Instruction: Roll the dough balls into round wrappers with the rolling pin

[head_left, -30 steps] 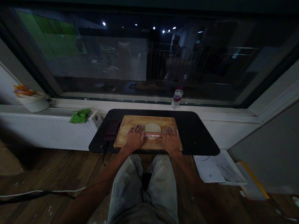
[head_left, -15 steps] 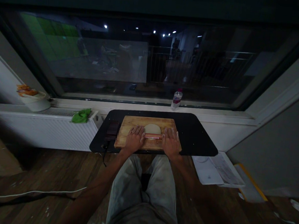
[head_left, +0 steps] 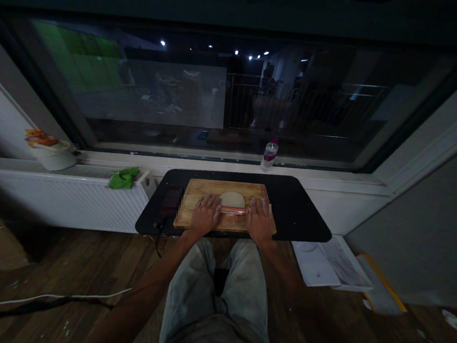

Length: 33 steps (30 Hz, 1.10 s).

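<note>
A wooden board (head_left: 195, 189) lies on a small black table (head_left: 301, 210). On the board sits a flat round of pale dough (head_left: 232, 198). Across its near edge lies a reddish rolling pin (head_left: 232, 211). My left hand (head_left: 205, 214) rests flat on the pin's left end, fingers stretched forward. My right hand (head_left: 259, 218) lies flat on the right end in the same way. Both palms press down on the pin, whose ends are hidden under them.
A water bottle (head_left: 270, 154) stands on the sill behind the table. A dark blurred object (head_left: 171, 200) lies left of the board. A green cloth (head_left: 123, 177) and a white bowl (head_left: 54, 155) rest on the radiator. Papers (head_left: 331, 258) and a cable (head_left: 57, 296) lie on the floor.
The pin has rolled slightly toward me under both palms, from the middle of the dough to its near edge. The view has shifted a little.
</note>
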### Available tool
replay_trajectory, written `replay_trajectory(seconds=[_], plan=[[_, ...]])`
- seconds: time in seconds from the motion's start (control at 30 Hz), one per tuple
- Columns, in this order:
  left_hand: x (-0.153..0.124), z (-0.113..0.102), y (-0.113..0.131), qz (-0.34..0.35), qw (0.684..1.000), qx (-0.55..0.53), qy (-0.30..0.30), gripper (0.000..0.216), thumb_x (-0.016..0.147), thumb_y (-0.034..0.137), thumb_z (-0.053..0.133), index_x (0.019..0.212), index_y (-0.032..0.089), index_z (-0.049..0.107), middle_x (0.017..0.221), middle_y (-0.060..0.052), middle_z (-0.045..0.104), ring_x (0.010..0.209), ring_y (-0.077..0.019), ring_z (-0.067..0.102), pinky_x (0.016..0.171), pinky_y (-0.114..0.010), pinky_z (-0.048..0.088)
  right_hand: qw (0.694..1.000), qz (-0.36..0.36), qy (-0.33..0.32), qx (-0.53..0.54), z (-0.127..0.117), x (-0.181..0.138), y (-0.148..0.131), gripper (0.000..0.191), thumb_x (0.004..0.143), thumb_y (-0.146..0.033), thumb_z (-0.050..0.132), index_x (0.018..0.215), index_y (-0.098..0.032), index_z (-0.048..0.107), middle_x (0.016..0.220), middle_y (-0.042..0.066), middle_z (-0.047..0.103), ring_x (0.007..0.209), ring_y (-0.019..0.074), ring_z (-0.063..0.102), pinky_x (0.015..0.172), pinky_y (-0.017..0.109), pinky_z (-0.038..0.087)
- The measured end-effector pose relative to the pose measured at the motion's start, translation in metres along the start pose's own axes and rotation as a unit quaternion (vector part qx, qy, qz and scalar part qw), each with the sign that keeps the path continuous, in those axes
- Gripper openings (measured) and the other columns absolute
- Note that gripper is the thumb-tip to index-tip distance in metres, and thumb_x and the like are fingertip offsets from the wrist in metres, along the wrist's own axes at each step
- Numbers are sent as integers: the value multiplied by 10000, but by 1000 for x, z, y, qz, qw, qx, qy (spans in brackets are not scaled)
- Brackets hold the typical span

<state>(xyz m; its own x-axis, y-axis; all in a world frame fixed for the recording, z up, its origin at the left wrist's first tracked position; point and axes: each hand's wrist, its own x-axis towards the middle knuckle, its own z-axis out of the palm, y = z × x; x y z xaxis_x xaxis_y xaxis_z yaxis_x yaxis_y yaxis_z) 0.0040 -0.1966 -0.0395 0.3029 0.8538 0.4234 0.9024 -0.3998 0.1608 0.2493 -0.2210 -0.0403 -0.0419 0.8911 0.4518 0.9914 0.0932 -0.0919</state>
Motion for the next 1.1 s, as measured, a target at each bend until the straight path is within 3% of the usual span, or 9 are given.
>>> replay_trajectory(seconds=[0.3, 0.53, 0.87, 1.1], plan=[[26, 0, -3, -17, 999, 16, -30, 514, 1189, 342, 339, 1515, 159, 692, 1595, -157, 711, 1582, -330, 574, 1301, -507, 445, 997, 9, -76, 0, -5, 28, -2, 571, 1172, -280, 335, 1629, -108, 632, 1697, 211, 607, 1663, 360, 436, 1395, 645, 206], [46, 4, -8, -33, 998, 16, -48, 444, 1175, 308, 369, 1423, 219, 726, 1553, -128, 733, 1551, -315, 584, 1269, -506, 464, 996, 23, -82, -13, -1, 48, -1, 561, 1168, -325, 356, 1618, -176, 657, 1677, 167, 638, 1658, 366, 419, 1393, 639, 175], [87, 10, -18, -60, 995, 26, -72, 436, 1130, 288, 464, 1464, 224, 737, 1532, -160, 743, 1523, -362, 599, 1244, -579, 482, 996, 5, -88, -23, 26, 88, 12, 501, 1116, -288, 477, 1530, -177, 735, 1604, 195, 691, 1523, 379, 534, 1338, 582, 264], [117, 23, -31, -61, 995, 10, -83, 514, 1126, 313, 439, 1567, 173, 663, 1633, -173, 677, 1600, -362, 534, 1292, -581, 463, 992, 19, -123, -1, 19, 118, 7, 500, 1158, -382, 447, 1542, -211, 719, 1599, 176, 690, 1558, 379, 497, 1300, 590, 299]])
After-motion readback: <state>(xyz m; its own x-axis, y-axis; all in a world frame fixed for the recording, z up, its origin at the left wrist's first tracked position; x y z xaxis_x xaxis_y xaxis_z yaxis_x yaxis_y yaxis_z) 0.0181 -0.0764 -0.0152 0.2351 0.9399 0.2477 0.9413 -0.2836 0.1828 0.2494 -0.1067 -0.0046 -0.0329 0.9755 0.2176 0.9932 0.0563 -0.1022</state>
